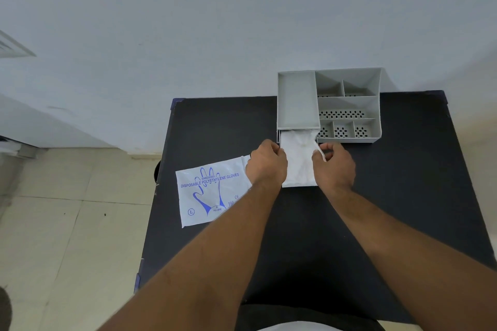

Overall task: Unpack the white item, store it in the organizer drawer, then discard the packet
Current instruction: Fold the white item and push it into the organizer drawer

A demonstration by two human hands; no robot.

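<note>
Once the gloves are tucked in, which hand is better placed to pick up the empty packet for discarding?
Left. The left hand sits right beside the packet, nearly touching its edge. The right hand is across the drawer, farther away.

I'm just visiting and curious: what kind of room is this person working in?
Probably a plain workroom or office corner, though that is hard to say for sure. A small black table stands against a bare pale wall on a tiled floor, holding only a grey desk organizer and a disposable-glove packet.

Plain room, bare pale wall (pixel 242 21), tiled floor (pixel 67 223), black table (pixel 403 183)
</note>
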